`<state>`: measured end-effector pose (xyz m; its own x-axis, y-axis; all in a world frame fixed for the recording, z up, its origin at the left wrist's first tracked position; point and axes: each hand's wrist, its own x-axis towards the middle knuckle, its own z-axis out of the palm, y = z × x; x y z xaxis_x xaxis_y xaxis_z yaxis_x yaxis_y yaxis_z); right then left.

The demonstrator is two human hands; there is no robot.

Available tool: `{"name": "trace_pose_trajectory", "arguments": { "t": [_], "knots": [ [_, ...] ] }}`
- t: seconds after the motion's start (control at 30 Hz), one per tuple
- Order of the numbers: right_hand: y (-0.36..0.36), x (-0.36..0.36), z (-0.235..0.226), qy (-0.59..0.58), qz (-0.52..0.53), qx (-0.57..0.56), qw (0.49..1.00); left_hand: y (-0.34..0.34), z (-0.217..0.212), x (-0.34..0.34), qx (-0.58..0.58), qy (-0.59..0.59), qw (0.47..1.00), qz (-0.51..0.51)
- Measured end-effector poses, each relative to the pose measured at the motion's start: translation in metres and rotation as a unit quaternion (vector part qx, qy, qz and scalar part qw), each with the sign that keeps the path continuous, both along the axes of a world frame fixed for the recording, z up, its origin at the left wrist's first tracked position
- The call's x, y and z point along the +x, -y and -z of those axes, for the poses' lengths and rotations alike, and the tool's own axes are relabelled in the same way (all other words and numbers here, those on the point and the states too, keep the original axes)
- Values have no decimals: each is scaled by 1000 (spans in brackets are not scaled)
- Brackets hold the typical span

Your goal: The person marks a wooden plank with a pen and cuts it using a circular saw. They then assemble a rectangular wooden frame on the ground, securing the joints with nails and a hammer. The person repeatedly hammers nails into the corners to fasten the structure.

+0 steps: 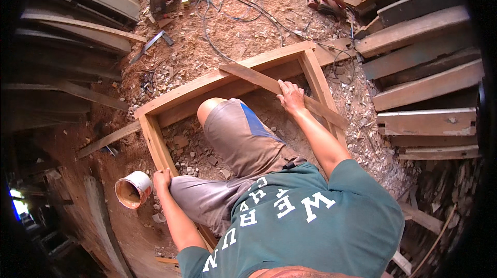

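Head view, right hand (291, 97) pressing flat, fingers spread, on a slanted wooden plank (259, 82) across the wooden frame (178, 101), left hand (161, 179) gripping the frame's near rail, small tub (133, 190) just beside it on the sawdust.

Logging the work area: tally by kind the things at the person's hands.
Wooden frame, under the left hand: 1
Loose wooden slat, under the right hand: 1
Open round tub beside the frame: 1
Total: 3
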<state>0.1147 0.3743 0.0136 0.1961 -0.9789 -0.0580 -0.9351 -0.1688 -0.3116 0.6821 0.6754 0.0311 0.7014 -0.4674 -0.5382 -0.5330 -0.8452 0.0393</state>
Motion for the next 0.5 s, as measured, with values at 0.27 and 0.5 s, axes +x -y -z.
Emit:
{"name": "trace_pose_trajectory", "arguments": {
  "t": [0.27, 0.5],
  "knots": [
    [-2, 8, -14, 2, -9, -26, 1000, -10, -28, -22, -187, 21, 982, -18],
    [40, 82, -49, 150, -117, -99, 977, -63, -164, -176, -90, 99, 990, -48]
  ]
}}
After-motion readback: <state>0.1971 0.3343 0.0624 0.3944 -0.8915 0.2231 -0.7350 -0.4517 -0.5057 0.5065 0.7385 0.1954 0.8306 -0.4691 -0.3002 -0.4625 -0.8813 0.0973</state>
